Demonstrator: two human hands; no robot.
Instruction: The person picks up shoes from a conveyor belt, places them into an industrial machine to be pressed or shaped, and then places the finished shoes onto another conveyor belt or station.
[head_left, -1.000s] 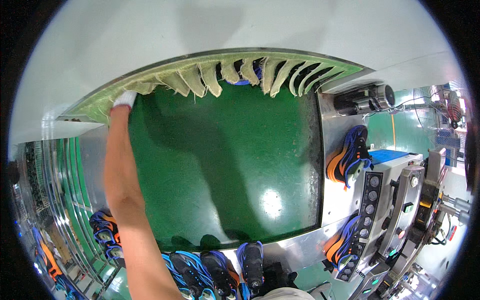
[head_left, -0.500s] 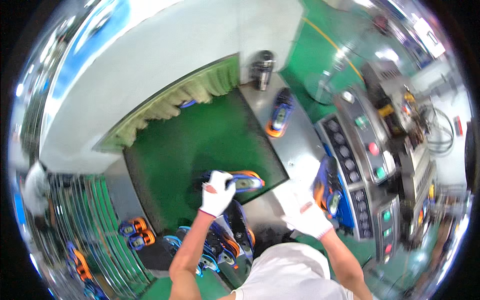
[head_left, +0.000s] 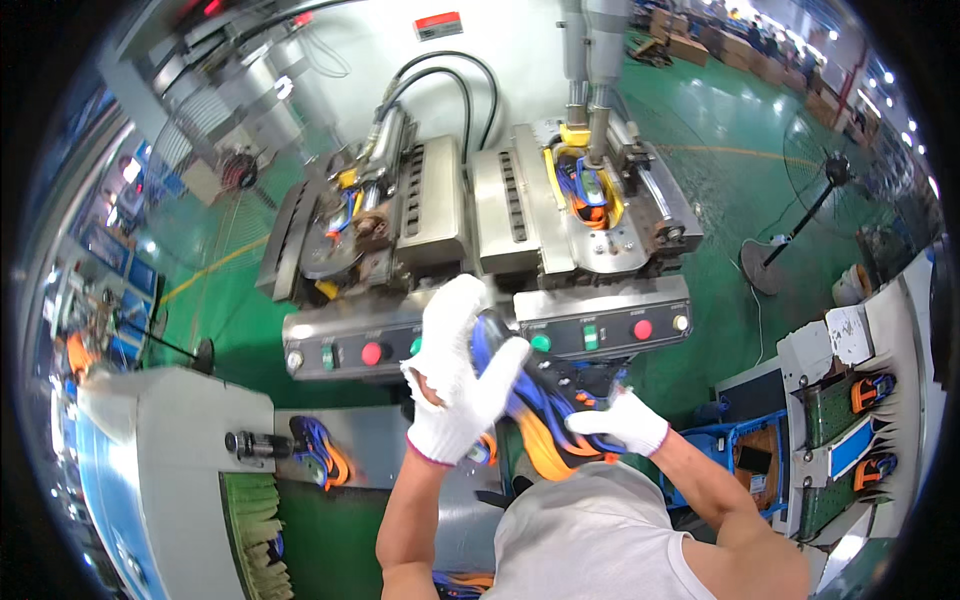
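Note:
A black, blue and orange sneaker (head_left: 545,425) is held in front of my body, tilted, between both hands. My left hand (head_left: 455,375), in a white glove with a small tear, is closed on its upper-left end, thumb across the blue part. My right hand (head_left: 628,424), also gloved, grips the other end near the shoe opening, fingers curled over the edge. Just beyond stands a two-station machine; its right station holds another sneaker (head_left: 590,193) under a yellow-edged clamp. The left station (head_left: 345,225) is partly blurred.
Control panels (head_left: 610,325) with red and green buttons line the machine's front. Lower left, a sneaker (head_left: 320,452) and a dark flask (head_left: 258,445) rest on a metal ledge. A blue cart (head_left: 735,440) and conveyors with sneakers (head_left: 873,392) are at right. A fan (head_left: 800,215) stands far right.
My view has swung right, from the green belt to the machine. My left hand has left the shoe on the belt; both hands now hold a sneaker raised before me.

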